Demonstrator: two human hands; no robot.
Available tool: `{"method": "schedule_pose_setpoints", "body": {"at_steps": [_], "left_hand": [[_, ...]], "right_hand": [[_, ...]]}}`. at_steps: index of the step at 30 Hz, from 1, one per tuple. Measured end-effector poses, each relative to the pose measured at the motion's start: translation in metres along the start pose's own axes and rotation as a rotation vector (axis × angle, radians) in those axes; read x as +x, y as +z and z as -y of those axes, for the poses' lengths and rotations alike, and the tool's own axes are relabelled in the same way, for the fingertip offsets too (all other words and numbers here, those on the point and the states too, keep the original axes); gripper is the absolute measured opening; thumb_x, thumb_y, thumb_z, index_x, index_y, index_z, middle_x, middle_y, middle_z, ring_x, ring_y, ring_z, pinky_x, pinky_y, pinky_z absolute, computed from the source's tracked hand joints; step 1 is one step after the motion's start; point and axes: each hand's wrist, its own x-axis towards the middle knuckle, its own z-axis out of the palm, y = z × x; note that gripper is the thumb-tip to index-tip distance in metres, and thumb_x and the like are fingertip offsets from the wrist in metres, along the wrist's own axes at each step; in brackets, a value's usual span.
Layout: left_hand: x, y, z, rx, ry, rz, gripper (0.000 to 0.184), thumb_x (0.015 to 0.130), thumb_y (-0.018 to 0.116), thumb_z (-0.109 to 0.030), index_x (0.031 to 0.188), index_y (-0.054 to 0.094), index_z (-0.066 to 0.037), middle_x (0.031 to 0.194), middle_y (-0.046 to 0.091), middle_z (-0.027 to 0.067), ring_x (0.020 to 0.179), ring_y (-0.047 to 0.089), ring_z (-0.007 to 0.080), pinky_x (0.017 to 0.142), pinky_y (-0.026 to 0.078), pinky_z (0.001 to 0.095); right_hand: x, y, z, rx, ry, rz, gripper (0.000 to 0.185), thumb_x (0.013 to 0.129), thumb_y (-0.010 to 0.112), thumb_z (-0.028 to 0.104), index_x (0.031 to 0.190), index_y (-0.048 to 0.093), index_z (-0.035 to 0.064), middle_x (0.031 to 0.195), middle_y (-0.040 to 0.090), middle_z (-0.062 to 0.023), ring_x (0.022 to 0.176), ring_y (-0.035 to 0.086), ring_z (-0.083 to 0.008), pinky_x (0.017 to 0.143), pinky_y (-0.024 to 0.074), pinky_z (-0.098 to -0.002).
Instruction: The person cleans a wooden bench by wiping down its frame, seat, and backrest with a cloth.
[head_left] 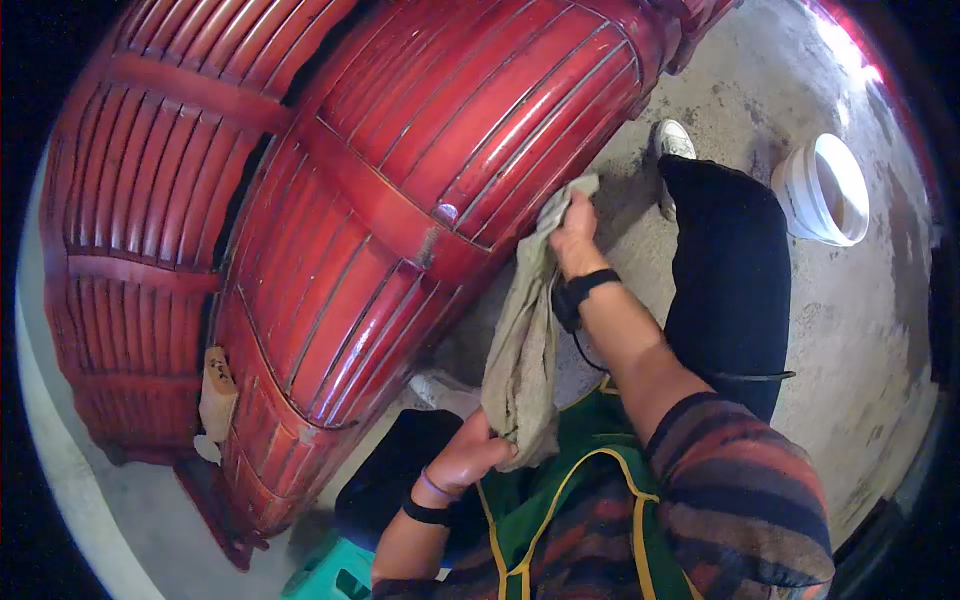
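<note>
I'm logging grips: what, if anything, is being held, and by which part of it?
A grayish cloth, bunched lengthwise: the right hand grips it near its upper end, the left hand near its lower end.

The upper picture edge cuts off both red slatted panels point(480, 130) point(150, 170). The fingertips of the left hand point(470, 455) are concealed by the folds of the cloth point(520, 360); those of the right hand point(575, 228) are not clearly distinguishable. The rear face of the cloth is hidden. Marks on the tan block point(218, 400) are too small to read. The bucket point(803, 190) is angled; its contents cannot be determined. The trouser leg point(730, 280) partly covers the white shoe point(676, 140). The lower edge truncates the teal crate point(322, 568) and the green apron point(590, 500). Glare obscures detail at the upper right.
</note>
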Motion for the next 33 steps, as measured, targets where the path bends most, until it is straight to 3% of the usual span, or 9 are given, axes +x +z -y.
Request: {"method": "schedule_pose_setpoints", "body": {"at_steps": [4,6,9,16,19,21,25,28,33], "left_hand": [[0.007,-0.004,0.002,0.032,-0.047,-0.022,0.081,0.069,0.068,-0.020,0.141,0.037,0.000,0.135,0.051,0.0079,0.125,0.048,0.0214,0.108,0.035,0.0350],[0.009,-0.005,0.001,0.026,-0.065,-0.025,0.069,0.071,0.061,-0.012,0.136,0.041,0.001,0.128,0.054,0.0072,0.119,0.051,0.0193,0.103,0.038,0.0336],[0.014,-0.003,-0.001,-0.027,-0.070,0.014,0.063,0.072,0.057,-0.007,0.133,0.043,0.001,0.124,0.056,0.0070,0.116,0.053,0.0189,0.101,0.040,0.0331],[0.020,0.000,0.000,-0.009,-0.052,0.003,0.062,0.072,0.056,-0.007,0.132,0.044,0.002,0.122,0.057,0.0074,0.115,0.054,0.0194,0.100,0.041,0.0333],[0.020,-0.005,-0.008,0.086,-0.162,-0.017,0.063,0.072,0.057,-0.006,0.133,0.043,0.002,0.125,0.055,0.0074,0.117,0.052,0.0184,0.102,0.039,0.0327],[0.019,-0.007,-0.004,0.059,-0.111,-0.035,0.065,0.072,0.056,-0.006,0.134,0.042,0.002,0.127,0.054,0.0073,0.118,0.051,0.0178,0.102,0.039,0.0320],[0.018,-0.006,-0.004,0.024,0.034,-0.043,0.067,0.072,0.056,-0.005,0.137,0.040,0.003,0.129,0.053,0.0069,0.119,0.051,0.0172,0.102,0.038,0.0313],[0.011,-0.008,-0.009,0.059,0.037,-0.055,0.069,0.072,0.055,-0.003,0.138,0.039,0.002,0.129,0.054,0.0065,0.118,0.051,0.0173,0.102,0.038,0.0314],[0.003,-0.010,-0.008,-0.013,-0.030,0.047,0.066,0.072,0.057,-0.005,0.136,0.040,0.001,0.125,0.054,0.0057,0.114,0.053,0.0157,0.100,0.041,0.0312]], "right_hand": [[0.008,-0.011,-0.019,0.060,0.014,0.086,0.034,0.090,0.055,0.024,0.119,0.048,0.0083,0.116,0.056,-0.0110,0.102,0.055,-0.0290,0.088,0.0467,-0.0475],[-0.002,-0.031,-0.059,-0.014,-0.010,0.140,0.031,0.090,0.054,0.023,0.117,0.049,0.0069,0.113,0.058,-0.0102,0.100,0.056,-0.0281,0.089,0.0462,-0.0451],[-0.056,-0.053,-0.110,-0.194,0.273,0.097,0.054,0.087,0.055,0.029,0.135,0.038,0.0099,0.128,0.051,-0.0133,0.115,0.048,-0.0319,0.098,0.0401,-0.0474],[-0.053,-0.067,-0.145,-0.331,0.539,0.163,0.036,0.081,0.057,0.024,0.111,0.056,0.0061,0.102,0.061,-0.0134,0.090,0.057,-0.0313,0.076,0.0474,-0.0470],[-0.022,-0.039,-0.091,-0.156,0.237,-0.082,0.022,0.079,0.054,0.022,0.089,0.063,0.0034,0.086,0.062,-0.0110,0.080,0.058,-0.0307,0.069,0.0470,-0.0472],[-0.018,-0.017,-0.025,-0.012,0.173,0.027,0.017,0.081,0.053,0.021,0.085,0.062,0.0058,0.079,0.059,-0.0108,0.075,0.058,-0.0304,0.065,0.0458,-0.0462],[0.023,-0.005,-0.014,0.133,0.012,0.061,0.025,0.085,0.052,0.017,0.106,0.057,0.0036,0.106,0.061,-0.0111,0.099,0.056,-0.0260,0.090,0.0433,-0.0392],[-0.060,0.035,-0.025,-0.080,-0.314,0.103,0.063,0.089,0.051,0.012,0.145,0.025,-0.0001,0.139,0.043,-0.0138,0.127,0.041,-0.0278,0.108,0.0302,-0.0356],[-0.159,0.025,-0.074,-1.023,-0.721,0.236,0.073,0.085,0.059,0.016,0.142,0.022,-0.0096,0.145,0.026,-0.0305,0.137,0.022,-0.0431,0.115,0.0182,-0.0456]]}}
